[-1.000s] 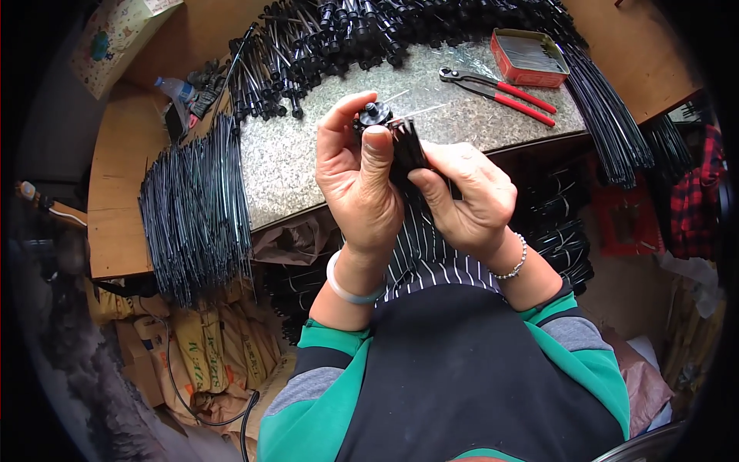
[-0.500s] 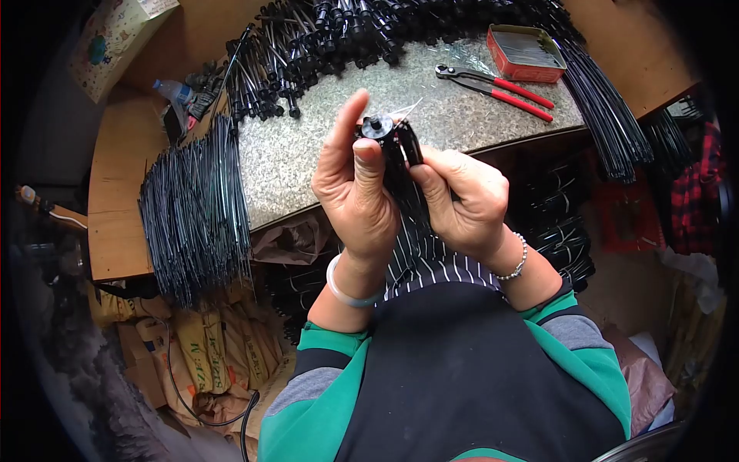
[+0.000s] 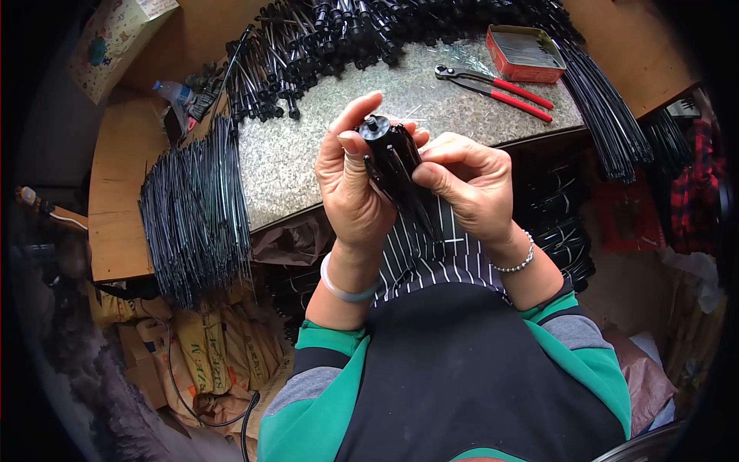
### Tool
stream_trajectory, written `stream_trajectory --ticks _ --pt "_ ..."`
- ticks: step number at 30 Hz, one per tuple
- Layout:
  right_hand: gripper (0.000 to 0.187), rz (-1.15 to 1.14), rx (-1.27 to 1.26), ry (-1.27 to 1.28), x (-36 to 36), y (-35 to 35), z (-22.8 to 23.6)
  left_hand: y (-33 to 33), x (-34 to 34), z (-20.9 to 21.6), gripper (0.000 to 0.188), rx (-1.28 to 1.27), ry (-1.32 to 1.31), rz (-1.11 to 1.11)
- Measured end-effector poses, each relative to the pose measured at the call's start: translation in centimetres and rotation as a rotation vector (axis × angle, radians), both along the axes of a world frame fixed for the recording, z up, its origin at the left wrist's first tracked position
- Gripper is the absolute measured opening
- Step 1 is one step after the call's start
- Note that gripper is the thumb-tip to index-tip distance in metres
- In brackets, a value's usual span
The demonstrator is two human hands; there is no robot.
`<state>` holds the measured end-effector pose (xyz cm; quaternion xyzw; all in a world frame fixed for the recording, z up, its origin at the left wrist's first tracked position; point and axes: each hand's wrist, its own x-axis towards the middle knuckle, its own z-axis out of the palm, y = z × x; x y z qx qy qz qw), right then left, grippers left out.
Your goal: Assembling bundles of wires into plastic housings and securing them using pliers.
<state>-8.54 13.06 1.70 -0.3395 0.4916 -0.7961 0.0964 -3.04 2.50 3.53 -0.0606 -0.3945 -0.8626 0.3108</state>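
Observation:
Over the near edge of the worktop I hold an umbrella frame (image 3: 398, 165), a slim black bundle of folded ribs with a round grey-black cap at its upper end. My left hand (image 3: 352, 189) is curled around that upper end, thumb and fingers at opposite sides of the cap. Thumb and forefinger of my right hand (image 3: 475, 185) pinch together at the right side of the ribs. Whatever lies inside that pinch is hidden. Thin pale wire ends (image 3: 413, 118) stick out beside the cap, past my left fingertips. Below, the ribs hang toward my striped apron (image 3: 400, 266).
Red-handled pliers (image 3: 523, 92) lie on the speckled worktop (image 3: 285, 169) beside a red tin (image 3: 531, 73) of thin wires. Black umbrella shafts (image 3: 331, 38) are heaped at the back. Bundled black ribs droop over the left edge (image 3: 192, 208) and right edge (image 3: 608, 115).
The umbrella frame has turned and tilted, showing more of its ribs. My left fingers have closed further around it. The right hand has shifted slightly, still pinching at its side.

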Motion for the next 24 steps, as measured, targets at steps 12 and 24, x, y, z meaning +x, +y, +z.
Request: stream_trajectory --ticks 12,24 --pt "0.007 -0.324 0.176 0.338 0.2 -0.3 0.2 1.1 -0.3 -0.7 0.041 -0.072 0.008 0.105" --pt "0.055 -0.072 0.328 0.224 2.3 -0.5 -3.1 -0.2 -0.2 1.6 0.106 -0.164 -0.035 -0.132"
